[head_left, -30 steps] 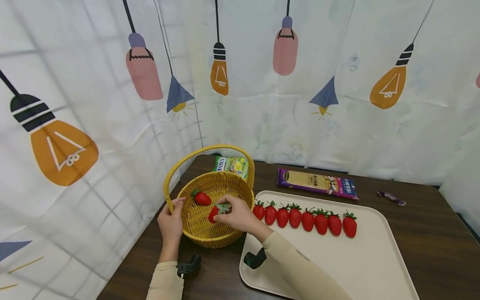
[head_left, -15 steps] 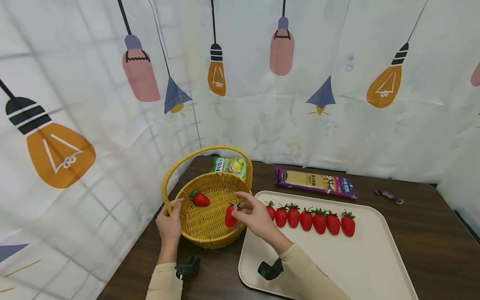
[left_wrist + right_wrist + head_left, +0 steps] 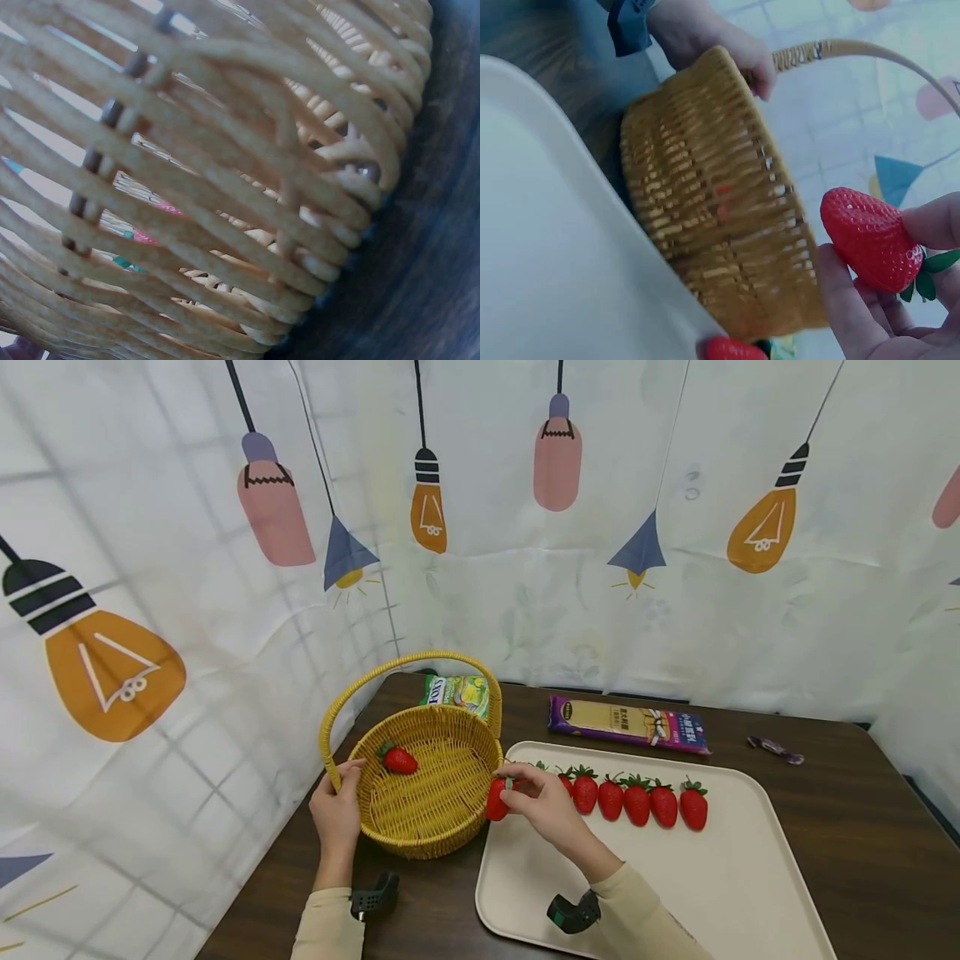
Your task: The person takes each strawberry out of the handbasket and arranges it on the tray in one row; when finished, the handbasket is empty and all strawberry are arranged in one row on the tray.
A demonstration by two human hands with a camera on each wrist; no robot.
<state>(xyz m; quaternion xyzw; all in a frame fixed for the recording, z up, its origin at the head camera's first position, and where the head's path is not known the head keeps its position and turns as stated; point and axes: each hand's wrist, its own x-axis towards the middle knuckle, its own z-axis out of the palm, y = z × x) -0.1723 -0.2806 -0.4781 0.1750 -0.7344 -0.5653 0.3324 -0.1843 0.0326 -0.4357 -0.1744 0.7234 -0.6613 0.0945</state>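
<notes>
My left hand (image 3: 336,817) grips the rim of a yellow wicker basket (image 3: 408,814) near the foot of its handle. One red strawberry (image 3: 400,761) lies in the basket's left part. Between thumb and fingers, my right hand (image 3: 551,814) pinches another strawberry (image 3: 870,236) by its leafy end, just off the basket's right edge and above the tray's left side. Several more strawberries (image 3: 637,803) line up on the cream tray (image 3: 637,885); my right hand hides part of the row's left end. The left wrist view is filled by the basket's weave (image 3: 225,150), and no fingers show there.
Behind the basket lies a green candy bag (image 3: 468,693). A purple pasta packet (image 3: 628,724) is beyond the tray, with a small wrapped candy (image 3: 776,750) to its right. Printed curtains (image 3: 480,593) rise behind the dark wooden table (image 3: 847,827).
My right hand has carried the strawberry from inside the basket rightward, past the rim to the tray's left side. My left hand keeps its grip on the basket.
</notes>
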